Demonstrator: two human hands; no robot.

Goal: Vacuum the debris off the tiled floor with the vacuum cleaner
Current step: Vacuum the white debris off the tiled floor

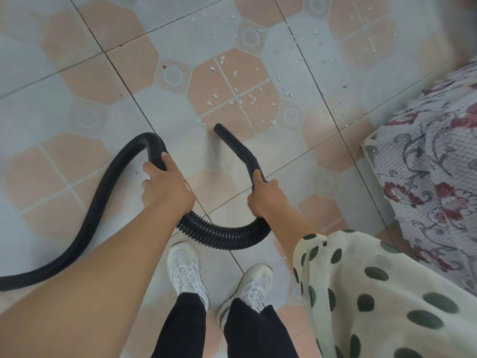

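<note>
One black hose (222,235) is showing, ribbed along its length, and one smooth bent nozzle (236,146) is ending it; the nozzle's open tip is pointing down at the floor (77,99) just short of the debris (240,96); whether the tip is touching the tiles is hard to tell. The debris is lying as small white chips, too many to count, scattered over a peach octagon and the pale tiles around it; toward the top right, blur is swallowing the smallest bits.

Two hands are working; the right hand (265,197) is gripping the nozzle's lower end, fingers curled round it; the left hand (166,188) is gripping the hose beside the top of its arch. The hose is sagging in a loop between the two hands, passing out of sight under the left wrist, then arching over and running off the left edge, where the frame is cutting it.

Two white shoes (185,270) are standing below the loop; a cream sleeve (374,293) with dark green dots is hanging over the right arm; one floral cloth (433,177) is draping at the right edge, partly cut off.
</note>
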